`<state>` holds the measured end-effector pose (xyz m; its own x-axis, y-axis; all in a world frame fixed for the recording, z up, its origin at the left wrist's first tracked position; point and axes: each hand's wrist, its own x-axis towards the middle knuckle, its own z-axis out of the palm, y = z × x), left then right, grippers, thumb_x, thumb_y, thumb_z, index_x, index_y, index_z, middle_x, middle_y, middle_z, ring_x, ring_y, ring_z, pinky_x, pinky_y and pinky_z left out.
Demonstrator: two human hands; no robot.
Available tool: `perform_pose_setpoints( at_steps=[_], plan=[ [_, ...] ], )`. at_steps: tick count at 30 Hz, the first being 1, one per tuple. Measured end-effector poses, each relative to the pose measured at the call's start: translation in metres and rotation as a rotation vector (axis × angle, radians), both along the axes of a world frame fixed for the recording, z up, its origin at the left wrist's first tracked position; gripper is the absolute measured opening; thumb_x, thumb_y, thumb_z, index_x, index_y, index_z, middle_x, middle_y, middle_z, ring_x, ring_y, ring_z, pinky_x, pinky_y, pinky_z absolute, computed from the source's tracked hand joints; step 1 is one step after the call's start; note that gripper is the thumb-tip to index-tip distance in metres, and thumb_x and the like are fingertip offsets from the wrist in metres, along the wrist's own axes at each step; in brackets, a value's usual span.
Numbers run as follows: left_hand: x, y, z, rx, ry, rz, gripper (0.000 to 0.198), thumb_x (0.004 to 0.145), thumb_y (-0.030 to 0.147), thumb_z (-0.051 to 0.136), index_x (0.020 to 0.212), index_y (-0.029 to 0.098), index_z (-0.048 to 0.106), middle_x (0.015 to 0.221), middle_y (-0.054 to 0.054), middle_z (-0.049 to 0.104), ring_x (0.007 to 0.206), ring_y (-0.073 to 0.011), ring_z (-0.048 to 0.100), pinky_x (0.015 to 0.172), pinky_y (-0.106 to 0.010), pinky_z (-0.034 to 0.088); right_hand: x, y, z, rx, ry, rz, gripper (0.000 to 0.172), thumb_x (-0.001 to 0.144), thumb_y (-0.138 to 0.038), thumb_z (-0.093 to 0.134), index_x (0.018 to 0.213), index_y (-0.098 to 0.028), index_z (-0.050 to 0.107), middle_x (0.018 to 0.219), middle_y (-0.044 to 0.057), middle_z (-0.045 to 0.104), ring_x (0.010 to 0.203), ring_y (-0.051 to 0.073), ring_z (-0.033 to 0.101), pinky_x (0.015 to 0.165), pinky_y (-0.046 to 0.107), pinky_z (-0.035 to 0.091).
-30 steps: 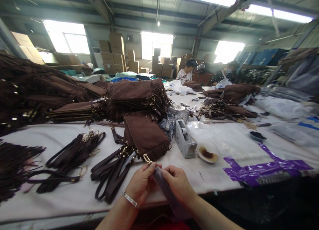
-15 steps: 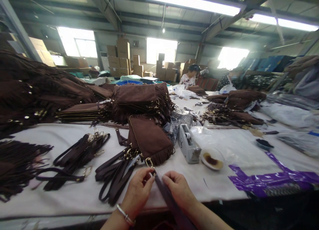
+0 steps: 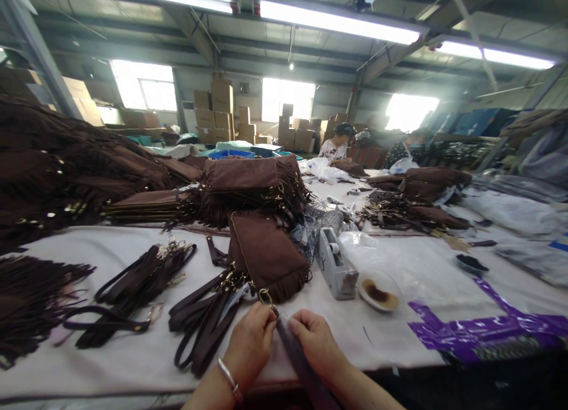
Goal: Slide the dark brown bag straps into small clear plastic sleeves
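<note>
My left hand (image 3: 249,344) and my right hand (image 3: 316,340) both pinch a dark brown strap (image 3: 298,362) at the near edge of the white table (image 3: 110,351). The strap's gold clasp (image 3: 265,296) sticks up between my fingertips. The strap runs down toward me, out of view at the bottom. Just beyond my hands lies a brown fringed suede bag (image 3: 266,254). Left of my left hand is a bundle of dark straps (image 3: 205,316) with gold clasps.
More straps (image 3: 133,286) lie at left, and fringe (image 3: 26,297) at the far left. Stacks of brown bags (image 3: 248,185) fill the back. A grey tape dispenser (image 3: 335,265), a small dish (image 3: 377,290) and purple film (image 3: 483,327) lie at right. Other people (image 3: 337,144) sit at the table's far end.
The view has shifted a little and my hands sit lower in it. Both hands keep their grip on the strap, with the clasp still between my fingertips.
</note>
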<state>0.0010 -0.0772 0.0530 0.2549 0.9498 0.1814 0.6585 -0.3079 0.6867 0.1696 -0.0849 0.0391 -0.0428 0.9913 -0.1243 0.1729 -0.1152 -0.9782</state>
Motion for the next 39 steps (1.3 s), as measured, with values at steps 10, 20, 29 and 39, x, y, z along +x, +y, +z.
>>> perform_pose_setpoints(
  at_steps=[10, 20, 29, 39],
  plan=[
    [-0.005, 0.007, -0.005, 0.189, -0.154, 0.088, 0.017, 0.085, 0.016, 0.042, 0.074, 0.020, 0.054, 0.138, -0.016, 0.044, 0.132, -0.0289, 0.039, 0.110, -0.050, 0.033, -0.002, -0.011, 0.007, -0.057, -0.007, 0.169, 0.038, 0.067, -0.023, 0.066, 0.103, -0.015, 0.062, 0.070, -0.001, 0.057, 0.061, 0.013, 0.049, 0.053, 0.022, 0.035],
    [-0.009, 0.015, 0.008, 0.054, -0.174, -0.002, 0.014, 0.081, 0.013, 0.046, 0.073, 0.020, 0.054, 0.139, -0.018, 0.045, 0.136, -0.0292, 0.035, 0.109, -0.050, 0.033, -0.005, -0.026, 0.018, -0.068, 0.037, 0.207, 0.028, 0.065, -0.012, 0.055, 0.090, -0.014, 0.066, 0.063, -0.003, 0.059, 0.059, 0.012, 0.051, 0.051, 0.021, 0.032],
    [-0.011, 0.027, 0.015, 0.011, -0.173, 0.086, 0.013, 0.081, 0.020, 0.049, 0.071, 0.021, 0.056, 0.088, -0.009, 0.064, 0.090, -0.0253, 0.060, 0.083, -0.041, 0.044, -0.010, -0.014, 0.010, -0.266, 0.244, 0.105, 0.049, 0.064, -0.028, 0.067, 0.109, -0.010, 0.056, 0.059, -0.006, 0.052, 0.046, 0.007, 0.044, 0.045, 0.020, 0.031],
    [-0.011, 0.034, -0.001, 0.159, -0.034, 0.119, 0.013, 0.084, 0.018, 0.043, 0.083, 0.021, 0.056, 0.086, -0.010, 0.062, 0.087, -0.0246, 0.059, 0.081, -0.039, 0.045, -0.025, -0.011, 0.012, -0.332, 0.366, 0.154, 0.037, 0.062, -0.031, 0.066, 0.092, -0.010, 0.063, 0.064, 0.001, 0.065, 0.055, 0.014, 0.060, 0.051, 0.023, 0.043]
  ],
)
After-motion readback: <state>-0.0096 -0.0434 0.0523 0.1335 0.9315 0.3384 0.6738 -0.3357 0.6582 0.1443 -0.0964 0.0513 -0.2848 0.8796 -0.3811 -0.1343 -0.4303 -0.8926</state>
